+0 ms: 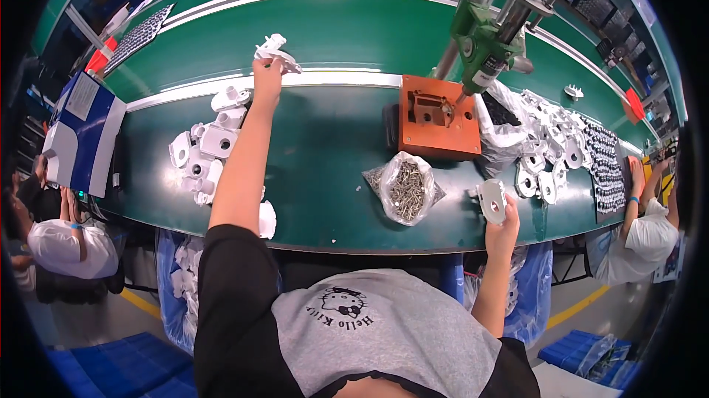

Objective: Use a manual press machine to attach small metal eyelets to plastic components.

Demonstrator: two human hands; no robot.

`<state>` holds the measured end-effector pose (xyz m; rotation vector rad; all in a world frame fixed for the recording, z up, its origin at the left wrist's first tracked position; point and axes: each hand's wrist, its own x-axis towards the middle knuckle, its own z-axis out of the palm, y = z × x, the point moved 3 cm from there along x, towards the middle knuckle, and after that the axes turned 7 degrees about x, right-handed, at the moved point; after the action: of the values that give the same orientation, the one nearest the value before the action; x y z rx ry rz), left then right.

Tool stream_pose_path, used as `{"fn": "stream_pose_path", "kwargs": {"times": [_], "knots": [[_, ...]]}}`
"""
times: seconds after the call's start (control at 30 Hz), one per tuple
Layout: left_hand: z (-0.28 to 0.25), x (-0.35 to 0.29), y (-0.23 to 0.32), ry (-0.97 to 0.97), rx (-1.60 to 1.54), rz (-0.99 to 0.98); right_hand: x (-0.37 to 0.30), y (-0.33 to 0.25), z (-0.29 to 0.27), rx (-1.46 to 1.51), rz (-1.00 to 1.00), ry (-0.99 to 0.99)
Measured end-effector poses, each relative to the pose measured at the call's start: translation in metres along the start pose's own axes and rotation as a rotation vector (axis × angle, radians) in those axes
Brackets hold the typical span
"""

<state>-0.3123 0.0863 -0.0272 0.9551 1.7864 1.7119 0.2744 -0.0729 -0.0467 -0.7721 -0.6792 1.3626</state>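
With the arm stretched far forward, my left hand (267, 79) grips a white plastic part (276, 51) over the rail at the bench's back. Close to the front edge on the right, my right hand (502, 227) holds another white plastic housing (492, 201), its hollow side with a hole showing. Between my hands lies an open plastic bag of metal screws (407, 190). Behind it stands an orange fixture block (439, 119) under a green press (476, 40). A pile of white plastic parts (210, 148) sits left of my left forearm, partly hidden by it.
More white parts (550, 143) are heaped at the right, beside a bag of black pieces (504, 121) and a tray of small black parts (604, 169). A blue-and-white machine (85, 136) stands at the left end. Co-workers (642, 239) sit on both sides.
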Motion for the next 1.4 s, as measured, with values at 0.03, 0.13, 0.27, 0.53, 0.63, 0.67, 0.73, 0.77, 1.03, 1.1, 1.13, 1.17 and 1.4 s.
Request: {"fn": "stream_pose_path", "kwargs": {"times": [0.03, 0.13, 0.27, 0.53, 0.63, 0.67, 0.73, 0.77, 1.03, 1.1, 1.13, 1.17, 1.4], "knots": [[0.007, -0.016, 0.015, -0.100, -0.013, -0.054, -0.003, 0.001, -0.003, 0.024, 0.006, -0.040], [0.021, -0.096, 0.078, -0.546, -0.086, -0.147, -0.012, 0.004, 0.024, 0.237, 0.058, -0.154], [0.027, -0.204, 0.119, -0.805, -0.115, -0.085, -0.010, 0.022, 0.075, 0.138, 0.079, -0.277], [0.052, -0.309, 0.117, -0.652, -0.112, 0.150, -0.029, 0.040, 0.195, -0.045, 0.221, -0.523], [0.052, -0.317, 0.117, -0.587, 0.055, 0.309, -0.030, 0.041, 0.194, 0.040, 0.286, -0.485], [0.051, -0.319, 0.117, -0.590, 0.170, 0.420, -0.032, 0.042, 0.192, 0.038, 0.310, -0.472], [0.053, -0.324, 0.126, -0.555, 0.234, 0.514, -0.032, 0.043, 0.187, 0.030, 0.341, -0.494], [0.054, -0.322, 0.126, -0.584, 0.238, 0.503, -0.031, 0.043, 0.185, 0.022, 0.367, -0.520], [0.048, -0.318, 0.151, -0.704, 0.403, 0.848, -0.024, 0.033, 0.178, 0.321, 0.556, -0.487], [0.048, -0.315, 0.158, -0.783, 0.360, 0.873, -0.022, 0.041, 0.172, 0.605, 0.746, -0.573], [0.049, -0.314, 0.155, -0.834, 0.332, 0.857, -0.022, 0.042, 0.170, 0.679, 0.752, -0.650], [0.051, -0.313, 0.154, -0.840, 0.331, 0.860, -0.024, 0.045, 0.170, 0.681, 0.746, -0.646], [0.075, -0.294, 0.149, -0.763, 0.235, 1.006, -0.033, 0.050, 0.173, 0.709, 0.854, -0.472]]}}
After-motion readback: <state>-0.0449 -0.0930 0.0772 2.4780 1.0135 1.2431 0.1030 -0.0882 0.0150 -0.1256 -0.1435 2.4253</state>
